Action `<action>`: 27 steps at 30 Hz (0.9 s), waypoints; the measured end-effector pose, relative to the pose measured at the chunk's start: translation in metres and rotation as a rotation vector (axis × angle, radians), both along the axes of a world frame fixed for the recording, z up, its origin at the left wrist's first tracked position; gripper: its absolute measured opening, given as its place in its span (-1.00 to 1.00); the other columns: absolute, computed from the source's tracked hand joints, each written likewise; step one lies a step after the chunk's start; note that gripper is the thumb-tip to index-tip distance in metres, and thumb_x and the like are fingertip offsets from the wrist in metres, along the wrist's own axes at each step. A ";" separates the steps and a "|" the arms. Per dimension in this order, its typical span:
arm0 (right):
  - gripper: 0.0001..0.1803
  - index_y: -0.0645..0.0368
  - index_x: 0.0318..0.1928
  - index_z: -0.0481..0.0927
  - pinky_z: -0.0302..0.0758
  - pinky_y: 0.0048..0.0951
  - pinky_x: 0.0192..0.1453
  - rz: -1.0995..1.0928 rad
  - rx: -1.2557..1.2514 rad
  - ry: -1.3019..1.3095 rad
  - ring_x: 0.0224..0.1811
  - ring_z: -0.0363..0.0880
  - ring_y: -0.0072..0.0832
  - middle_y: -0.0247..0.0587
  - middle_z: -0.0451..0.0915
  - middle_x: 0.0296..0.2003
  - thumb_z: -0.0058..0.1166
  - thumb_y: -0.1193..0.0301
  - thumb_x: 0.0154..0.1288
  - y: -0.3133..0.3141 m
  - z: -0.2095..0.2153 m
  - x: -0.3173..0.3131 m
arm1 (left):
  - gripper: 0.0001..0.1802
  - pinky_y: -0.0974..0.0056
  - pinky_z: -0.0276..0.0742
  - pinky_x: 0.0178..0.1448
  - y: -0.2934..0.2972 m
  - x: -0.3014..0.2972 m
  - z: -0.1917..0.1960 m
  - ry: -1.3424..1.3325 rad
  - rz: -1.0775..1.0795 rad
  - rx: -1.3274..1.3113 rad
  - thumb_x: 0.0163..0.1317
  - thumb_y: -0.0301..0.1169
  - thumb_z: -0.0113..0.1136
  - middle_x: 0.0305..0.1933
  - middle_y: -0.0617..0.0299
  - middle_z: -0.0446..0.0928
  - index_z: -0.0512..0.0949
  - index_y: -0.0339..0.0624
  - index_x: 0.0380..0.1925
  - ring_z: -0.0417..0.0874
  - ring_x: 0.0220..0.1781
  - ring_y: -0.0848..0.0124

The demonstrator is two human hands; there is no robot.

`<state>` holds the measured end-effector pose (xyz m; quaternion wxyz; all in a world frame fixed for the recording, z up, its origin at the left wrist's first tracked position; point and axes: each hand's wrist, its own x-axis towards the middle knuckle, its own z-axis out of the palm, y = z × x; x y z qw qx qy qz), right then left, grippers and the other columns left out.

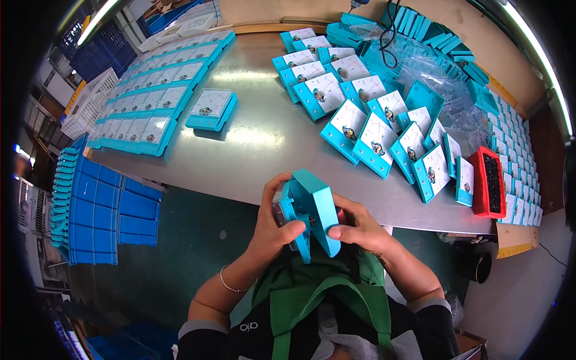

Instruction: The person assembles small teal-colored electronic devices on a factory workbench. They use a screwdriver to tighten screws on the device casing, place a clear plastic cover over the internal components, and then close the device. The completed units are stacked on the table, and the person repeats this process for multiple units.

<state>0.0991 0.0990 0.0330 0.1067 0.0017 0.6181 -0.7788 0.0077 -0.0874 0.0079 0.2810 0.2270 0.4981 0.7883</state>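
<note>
Near the front edge of the metal table, I hold a teal panel meter in two parts, set at an angle with a gap between them. My left hand point(270, 227) is closed round the meter's front part point(289, 211), its thumb on the inner side. My right hand point(362, 229) grips the teal back box point(322, 207), with the thumb on its lower edge. Something red point(341, 216) shows behind the box by my right fingers; its kind is hidden. Beyond my hands, one assembled meter point(210, 110) lies alone on the table.
Rows of assembled meters point(146, 103) cover the table's left side. Uncovered meters point(373, 129) pile up at the right, beside clear covers point(465, 111) and a red bin point(478, 180) of small black parts. Blue crates point(96, 207) stand at left. A black cable point(384, 45) hangs at the back.
</note>
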 end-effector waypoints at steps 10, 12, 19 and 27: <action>0.01 0.10 0.43 0.09 0.03 -0.28 0.46 -0.057 0.159 0.312 0.43 0.11 -0.19 0.03 0.13 0.38 0.40 0.41 -0.02 -0.012 -0.021 0.004 | 0.17 0.06 0.23 0.31 0.006 0.008 -0.011 0.476 0.053 -0.082 -0.20 -0.09 0.54 0.28 0.04 0.06 -0.02 -0.09 0.34 0.19 0.33 0.18; 0.03 0.06 0.43 0.09 0.06 -0.29 0.45 -0.043 0.179 0.373 0.44 0.10 -0.19 0.02 0.09 0.40 0.41 0.43 -0.04 -0.013 -0.024 0.002 | 0.19 0.03 0.21 0.32 0.007 0.007 -0.011 0.468 0.059 -0.056 -0.22 -0.10 0.55 0.30 0.01 0.01 -0.04 -0.09 0.34 0.15 0.35 0.15; -0.06 0.06 0.42 0.12 0.45 -0.43 0.10 -0.081 0.298 0.313 0.11 0.48 -0.40 -0.01 0.35 0.24 0.35 0.51 0.05 -0.011 -0.002 -0.010 | 0.09 -0.07 0.14 0.36 -0.010 -0.031 -0.004 0.958 0.342 -0.236 -0.27 -0.22 0.52 0.36 -0.17 0.05 0.11 -0.16 0.29 0.17 0.36 -0.05; -0.45 0.18 0.23 0.41 0.42 -0.61 -0.30 -0.192 0.541 0.210 -0.45 0.40 -0.72 -0.17 0.65 -0.21 0.16 0.59 0.19 0.003 -0.015 -0.014 | -0.11 -0.46 -0.14 0.34 -0.080 -0.131 -0.006 1.167 0.550 -1.362 -0.02 -0.25 0.29 0.51 -0.13 -0.18 0.13 -0.10 0.34 -0.10 0.48 -0.23</action>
